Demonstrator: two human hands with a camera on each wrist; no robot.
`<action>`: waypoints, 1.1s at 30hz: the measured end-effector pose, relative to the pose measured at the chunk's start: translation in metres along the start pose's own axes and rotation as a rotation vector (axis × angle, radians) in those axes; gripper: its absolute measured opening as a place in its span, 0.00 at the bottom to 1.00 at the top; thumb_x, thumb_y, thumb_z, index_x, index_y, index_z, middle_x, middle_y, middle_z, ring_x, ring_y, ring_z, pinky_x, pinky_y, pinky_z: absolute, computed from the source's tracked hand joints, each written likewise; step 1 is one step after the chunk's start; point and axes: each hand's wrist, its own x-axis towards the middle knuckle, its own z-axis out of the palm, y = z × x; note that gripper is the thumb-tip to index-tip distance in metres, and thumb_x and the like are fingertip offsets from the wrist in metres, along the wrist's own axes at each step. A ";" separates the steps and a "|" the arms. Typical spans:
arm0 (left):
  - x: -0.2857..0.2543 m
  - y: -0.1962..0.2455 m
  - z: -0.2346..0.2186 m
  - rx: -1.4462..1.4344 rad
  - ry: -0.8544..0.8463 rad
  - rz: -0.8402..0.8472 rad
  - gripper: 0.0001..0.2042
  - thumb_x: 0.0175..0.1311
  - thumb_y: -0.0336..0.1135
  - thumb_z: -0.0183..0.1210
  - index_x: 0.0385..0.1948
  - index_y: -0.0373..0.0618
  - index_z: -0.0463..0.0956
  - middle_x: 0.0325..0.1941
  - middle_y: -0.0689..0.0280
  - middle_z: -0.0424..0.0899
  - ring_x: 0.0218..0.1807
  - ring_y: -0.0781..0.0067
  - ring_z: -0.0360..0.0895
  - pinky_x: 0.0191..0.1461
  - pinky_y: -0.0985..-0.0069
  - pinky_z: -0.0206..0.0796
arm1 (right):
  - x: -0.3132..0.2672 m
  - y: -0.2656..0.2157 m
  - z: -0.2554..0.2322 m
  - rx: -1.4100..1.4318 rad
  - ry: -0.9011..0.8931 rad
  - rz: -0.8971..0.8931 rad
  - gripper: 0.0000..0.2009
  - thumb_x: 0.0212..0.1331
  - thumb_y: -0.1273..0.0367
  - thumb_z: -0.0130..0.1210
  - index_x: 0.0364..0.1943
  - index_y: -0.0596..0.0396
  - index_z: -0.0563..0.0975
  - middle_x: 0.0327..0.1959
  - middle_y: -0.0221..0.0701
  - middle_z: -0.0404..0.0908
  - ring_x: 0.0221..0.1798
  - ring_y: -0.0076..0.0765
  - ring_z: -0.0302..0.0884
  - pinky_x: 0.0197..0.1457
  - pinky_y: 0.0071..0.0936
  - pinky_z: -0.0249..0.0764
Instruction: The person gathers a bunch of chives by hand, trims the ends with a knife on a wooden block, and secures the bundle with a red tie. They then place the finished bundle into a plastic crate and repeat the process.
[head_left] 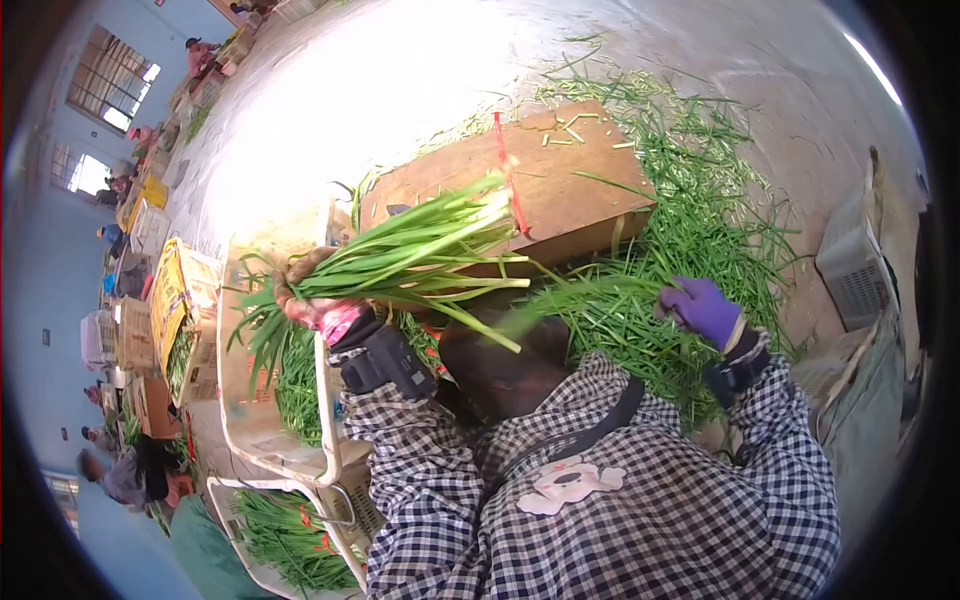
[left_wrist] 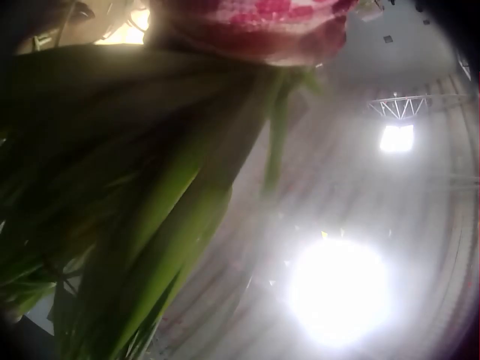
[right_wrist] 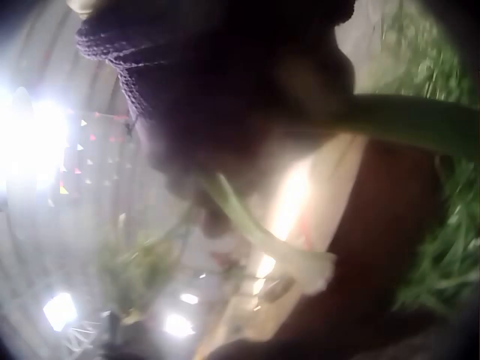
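Note:
My left hand [head_left: 300, 298], in a stained glove with a pink patterned cuff, grips a thick bunch of garlic greens [head_left: 420, 235]. The pale stem ends point right over a wooden block [head_left: 580, 195], and the leaf tips hang left over a crate. In the left wrist view, the leaves [left_wrist: 172, 202] fan out below the cuff. On the right, my purple-gloved right hand [head_left: 703, 308] pinches a green stalk [head_left: 590, 292], blurred in the head view. A pale-ended stalk [right_wrist: 259, 232] protrudes below that glove in the right wrist view; the fingertips are dark there.
Loose leaves [head_left: 700, 190] cover the floor around the block's right side. A red tie [head_left: 508, 165] lies across the block. At left stand a white crate [head_left: 332, 455] with greens and another crate [head_left: 348, 560] with tied bunches. A grey crate [head_left: 850, 265] stands far right. Several people sit along the left wall.

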 end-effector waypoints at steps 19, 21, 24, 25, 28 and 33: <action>-0.007 0.146 -0.040 -1.211 -0.703 -0.864 0.14 0.60 0.42 0.44 0.15 0.50 0.63 0.17 0.73 0.67 0.21 0.78 0.66 0.32 0.82 0.65 | 0.041 -0.050 0.062 0.264 -0.170 -0.469 0.15 0.59 0.62 0.51 0.45 0.58 0.74 0.34 0.33 0.78 0.34 0.24 0.75 0.38 0.18 0.70; -0.019 0.146 -0.036 -1.138 -0.562 -1.187 0.07 0.56 0.34 0.51 0.21 0.48 0.65 0.17 0.74 0.64 0.20 0.80 0.63 0.33 0.79 0.65 | 0.022 -0.075 0.072 0.330 -0.233 -0.836 0.20 0.59 0.62 0.50 0.54 0.56 0.69 0.48 0.37 0.75 0.51 0.30 0.71 0.54 0.24 0.67; -0.044 0.105 -0.020 -0.761 -0.683 -0.285 0.12 0.56 0.41 0.53 0.15 0.51 0.67 0.12 0.75 0.62 0.16 0.77 0.60 0.32 0.69 0.62 | 0.006 -0.117 0.102 0.835 -0.500 -0.765 0.19 0.60 0.65 0.50 0.54 0.57 0.69 0.51 0.34 0.74 0.51 0.32 0.72 0.55 0.25 0.66; -0.041 0.094 -0.018 -0.763 -0.688 -0.285 0.12 0.56 0.41 0.53 0.15 0.51 0.67 0.12 0.75 0.62 0.16 0.77 0.60 0.32 0.69 0.62 | 0.016 -0.117 0.108 0.838 -0.496 -0.767 0.19 0.60 0.65 0.50 0.54 0.57 0.69 0.51 0.34 0.74 0.51 0.32 0.72 0.55 0.25 0.66; -0.028 0.070 -0.017 -0.834 -0.502 -0.640 0.13 0.55 0.42 0.54 0.14 0.52 0.67 0.11 0.76 0.64 0.16 0.76 0.60 0.34 0.69 0.62 | 0.028 -0.127 0.110 0.298 -0.281 -1.036 0.13 0.62 0.65 0.47 0.46 0.58 0.73 0.34 0.28 0.78 0.33 0.21 0.73 0.37 0.22 0.70; -0.013 0.074 -0.035 -0.874 -0.407 -0.993 0.13 0.57 0.46 0.50 0.17 0.51 0.69 0.13 0.77 0.68 0.18 0.80 0.63 0.34 0.74 0.62 | -0.002 -0.090 0.075 0.094 -0.353 -0.532 0.16 0.61 0.60 0.47 0.40 0.57 0.77 0.24 0.30 0.80 0.21 0.22 0.74 0.26 0.21 0.70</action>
